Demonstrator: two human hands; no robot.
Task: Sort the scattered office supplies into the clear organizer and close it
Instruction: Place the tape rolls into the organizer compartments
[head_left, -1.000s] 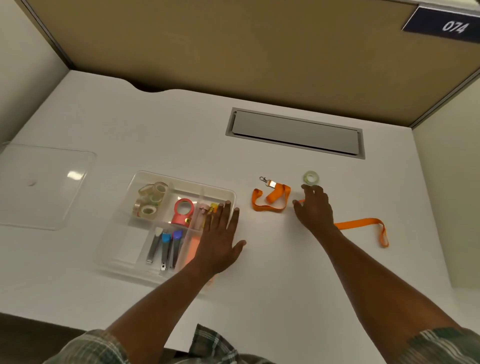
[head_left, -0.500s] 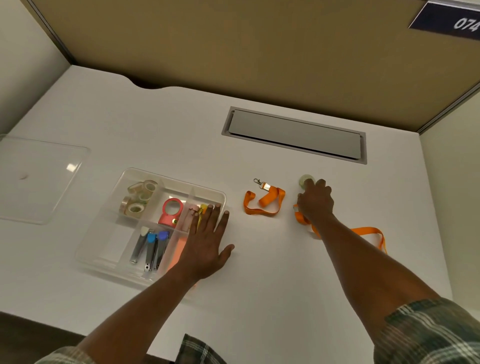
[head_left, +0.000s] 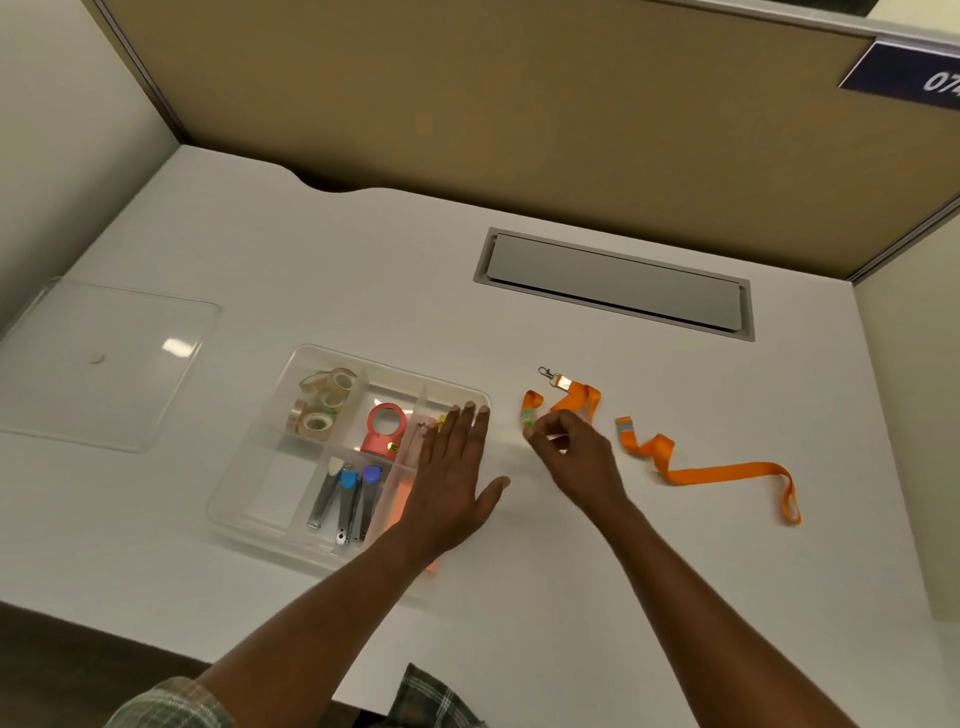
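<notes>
At center frame, we carry a small roll of clear tape (head_left: 528, 420) pinched in the fingertips of our right hand (head_left: 571, 457), just above the counter (head_left: 519, 597) and just right of the clear organizer (head_left: 291, 384), while our left hand (head_left: 449, 478) lies flat and open on the organizer's right edge, its grip empty, steadying it. The roll belongs, we judge, in the upper-left compartment with the other tape rolls (head_left: 322, 405); to place it well we should lift it over our left hand and the walls, then lower it in rather than toss it. The red tape dispenser (head_left: 383, 431) and the nail clippers (head_left: 345, 499) sit in the middle compartments below that path. The orange lanyard (head_left: 717, 473) sprawls unsorted to the right, one loop touching or just behind our fingers, so a snag is possible. The clear lid (head_left: 104, 364) waits at left, well apart. Open counter lies behind the organizer; the near edge is close to its front wall.
</notes>
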